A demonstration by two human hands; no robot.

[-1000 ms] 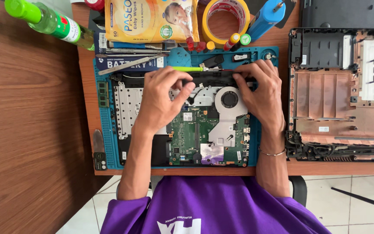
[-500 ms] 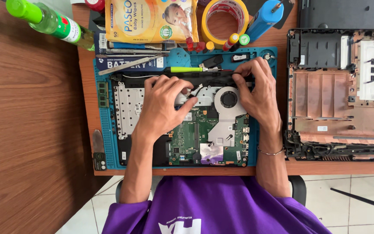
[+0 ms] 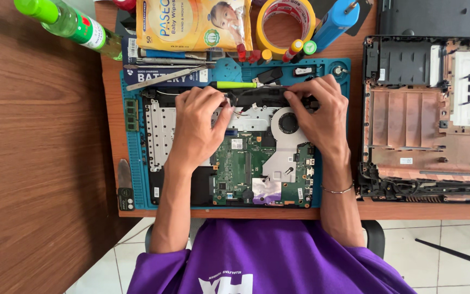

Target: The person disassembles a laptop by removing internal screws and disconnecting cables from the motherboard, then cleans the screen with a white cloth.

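Note:
An opened laptop lies on a blue work mat (image 3: 137,163), its green motherboard (image 3: 246,163), silver cooling fan (image 3: 288,122) and metal plate exposed. My left hand (image 3: 197,122) rests on the upper left of the board, fingertips pinching a thin black cable (image 3: 235,98) near the hinge edge. My right hand (image 3: 322,111) sits at the upper right, fingers curled on the black hinge strip (image 3: 262,95) by the fan. A green-handled screwdriver (image 3: 237,85) lies just above my fingers.
A laptop bottom cover (image 3: 425,120) lies to the right. Behind the mat are a wipes pack (image 3: 191,24), a tape roll (image 3: 286,19), a blue tool (image 3: 335,22), tweezers (image 3: 164,77) and small screwdrivers. A green bottle (image 3: 66,22) stands far left; a metal pry tool (image 3: 125,182) lies left.
My left hand has shifted slightly left and drawn its fingers in on the cable. My right hand has moved a little right along the hinge strip.

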